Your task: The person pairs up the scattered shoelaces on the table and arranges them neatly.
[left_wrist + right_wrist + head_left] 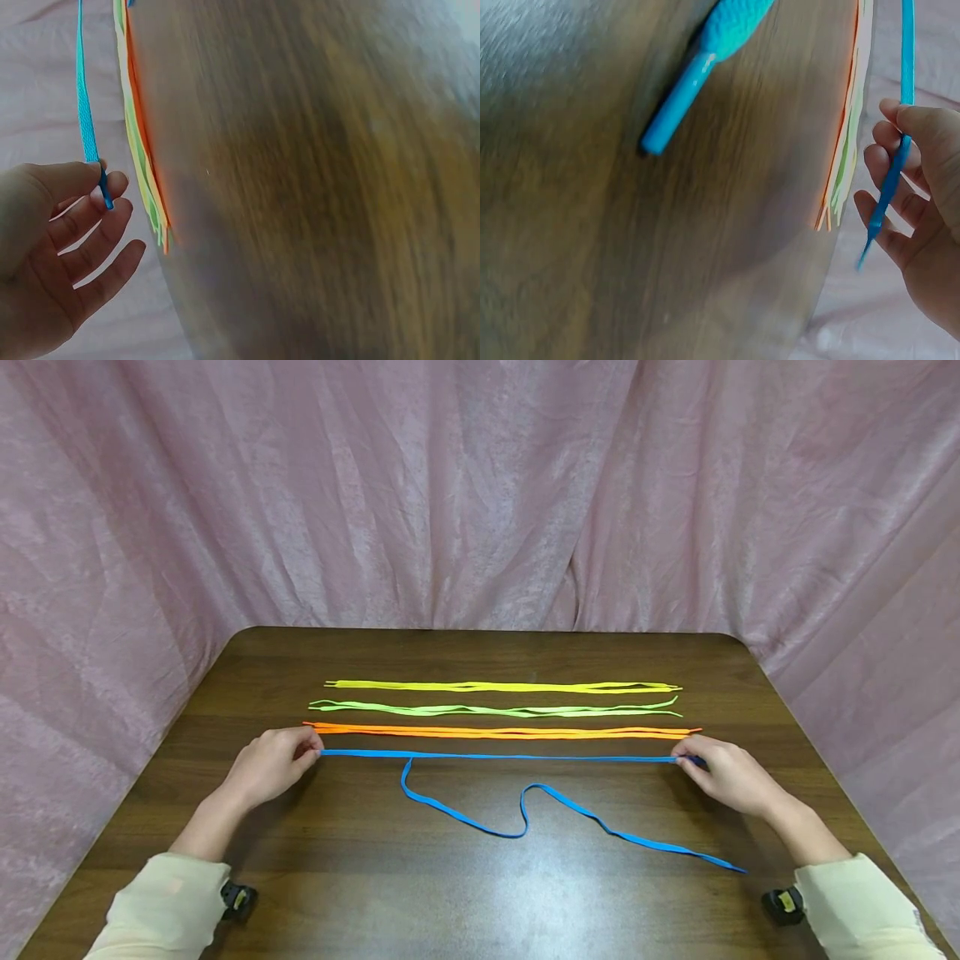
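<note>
In the head view a flat blue shoelace (pixel 495 757) runs straight and taut between both hands. My left hand (pixel 270 764) pinches its left end between thumb and index finger; in the left wrist view the tip (pixel 106 196) pokes out below the thumb. With thumb and index finger my right hand (pixel 731 772) pinches it near the other end, and a short tail (pixel 887 184) hangs past the fingers in the right wrist view. A loose blue lace (pixel 465 818) curves across the table below, meeting the taut one at left of middle; whether they join is unclear.
Beyond the blue lace, orange laces (pixel 495 732), light green laces (pixel 480 710) and yellow laces (pixel 495 687) lie in parallel rows across the brown wooden table (pixel 375 893). A pink curtain (pixel 480 493) hangs behind and beside the table.
</note>
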`<state>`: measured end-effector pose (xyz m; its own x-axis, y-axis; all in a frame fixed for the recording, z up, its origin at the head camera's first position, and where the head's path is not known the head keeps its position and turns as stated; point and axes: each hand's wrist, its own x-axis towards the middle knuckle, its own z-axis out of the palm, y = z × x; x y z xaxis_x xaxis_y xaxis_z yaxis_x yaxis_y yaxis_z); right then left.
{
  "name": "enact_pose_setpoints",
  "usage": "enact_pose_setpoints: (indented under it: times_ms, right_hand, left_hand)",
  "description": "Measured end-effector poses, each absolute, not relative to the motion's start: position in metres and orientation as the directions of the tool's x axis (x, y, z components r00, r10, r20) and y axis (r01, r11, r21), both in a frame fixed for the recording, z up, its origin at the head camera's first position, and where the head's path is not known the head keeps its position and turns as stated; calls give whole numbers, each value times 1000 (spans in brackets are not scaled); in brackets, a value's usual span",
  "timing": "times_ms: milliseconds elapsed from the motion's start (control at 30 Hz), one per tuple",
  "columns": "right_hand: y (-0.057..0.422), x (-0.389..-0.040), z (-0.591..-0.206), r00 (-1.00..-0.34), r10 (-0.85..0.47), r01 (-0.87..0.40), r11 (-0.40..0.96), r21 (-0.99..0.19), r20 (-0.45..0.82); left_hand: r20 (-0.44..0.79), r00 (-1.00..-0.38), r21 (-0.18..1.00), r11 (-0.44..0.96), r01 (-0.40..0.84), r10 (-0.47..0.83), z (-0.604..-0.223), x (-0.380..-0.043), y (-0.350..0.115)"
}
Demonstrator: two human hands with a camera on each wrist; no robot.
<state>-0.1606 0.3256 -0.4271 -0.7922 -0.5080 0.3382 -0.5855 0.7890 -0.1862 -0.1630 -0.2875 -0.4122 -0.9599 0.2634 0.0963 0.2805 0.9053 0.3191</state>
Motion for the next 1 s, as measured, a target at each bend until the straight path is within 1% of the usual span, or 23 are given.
enact_pose_setpoints:
  times_ms: [200, 467, 733, 1000]
  right_hand:
    - [334, -161, -428, -795, -494, -574, 799, -177, 352]
    - [342, -161, -428, -789, -492, -578, 797, -172, 368]
    - [346, -163, -429, -781, -487, -582, 795, -170, 391]
    - [351, -164, -432, -774, -487, -588, 789, -176, 404]
  left_hand:
    - [81, -968, 325, 912, 250, 236, -411, -163, -298]
    - [91, -976, 324, 921, 215, 196, -410, -162, -308]
    - [69, -979, 335, 920, 204, 192, -410, -162, -311]
    - [73, -978, 328, 921, 208, 194, -414, -163, -314]
